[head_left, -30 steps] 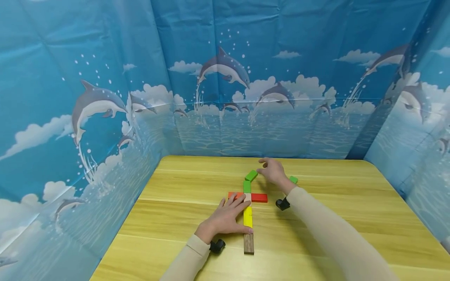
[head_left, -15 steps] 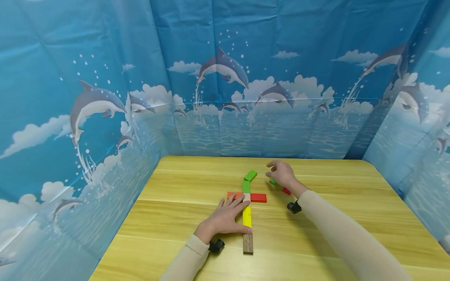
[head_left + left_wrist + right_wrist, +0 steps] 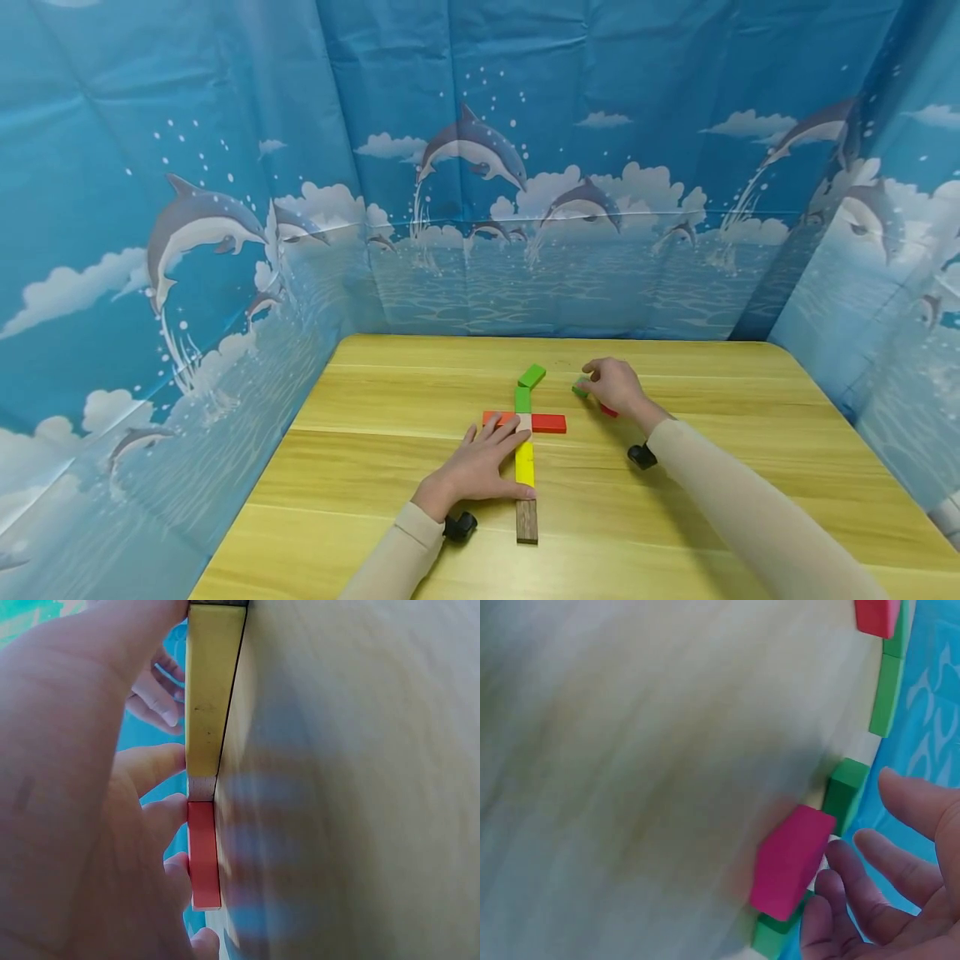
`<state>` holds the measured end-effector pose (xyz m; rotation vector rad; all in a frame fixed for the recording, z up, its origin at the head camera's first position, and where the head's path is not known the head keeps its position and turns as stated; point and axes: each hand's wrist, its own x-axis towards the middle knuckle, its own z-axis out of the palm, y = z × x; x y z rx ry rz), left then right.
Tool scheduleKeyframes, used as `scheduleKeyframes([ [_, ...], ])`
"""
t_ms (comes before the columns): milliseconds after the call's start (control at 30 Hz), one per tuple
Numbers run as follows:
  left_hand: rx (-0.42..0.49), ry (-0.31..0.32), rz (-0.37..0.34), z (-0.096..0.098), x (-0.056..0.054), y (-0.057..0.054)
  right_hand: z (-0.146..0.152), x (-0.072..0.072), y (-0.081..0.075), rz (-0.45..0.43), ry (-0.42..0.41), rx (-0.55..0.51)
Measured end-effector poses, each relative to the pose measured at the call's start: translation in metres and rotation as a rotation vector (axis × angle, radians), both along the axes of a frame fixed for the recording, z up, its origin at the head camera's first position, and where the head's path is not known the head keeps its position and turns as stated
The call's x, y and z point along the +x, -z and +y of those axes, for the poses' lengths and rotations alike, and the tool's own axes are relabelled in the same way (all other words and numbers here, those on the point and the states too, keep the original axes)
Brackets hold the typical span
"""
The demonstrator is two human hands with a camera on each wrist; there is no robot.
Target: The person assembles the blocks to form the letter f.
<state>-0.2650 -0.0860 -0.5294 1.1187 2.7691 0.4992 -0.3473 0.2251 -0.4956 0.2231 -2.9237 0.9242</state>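
My left hand (image 3: 480, 467) rests over a cross of flat blocks, fingers spread and thumb near where the yellow block (image 3: 524, 471) meets the dark brown block (image 3: 527, 522). Its fingers reach the white block (image 3: 523, 422) and the orange-red block (image 3: 495, 416). To the right, my right hand (image 3: 615, 385) reaches down with its fingertips right at a loose green block (image 3: 579, 388). In the right wrist view its thumb and fingers stand apart beside that green block (image 3: 844, 791). A loose red block (image 3: 791, 862) lies close under the hand.
A red block (image 3: 549, 423) forms the cross's right arm. Beyond the white block, a green block (image 3: 522, 401) leads to another green block (image 3: 532, 377) set at an angle. One more green block (image 3: 772, 937) is partly hidden behind the loose red one. A dolphin-print curtain (image 3: 480, 283) borders the table.
My right hand has moved right, away from the angled green block, then lowered its fingertips to the loose green block. The loose red block has come into view. My left hand has stayed put.
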Motion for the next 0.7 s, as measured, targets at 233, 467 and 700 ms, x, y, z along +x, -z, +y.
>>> scheduleKeyframes([
  [233, 0.006, -0.005, -0.004, 0.000, 0.000, 0.001, 0.001, 0.000, 0.010, 0.005, 0.003, 0.011],
  [467, 0.004, -0.004, -0.016, 0.000, 0.000, -0.001, 0.003, -0.002, 0.016, 0.049, 0.003, 0.047],
  [700, -0.016, -0.008, -0.004, 0.000, -0.001, 0.001, 0.001, -0.004, 0.020, 0.051, 0.008, 0.048],
])
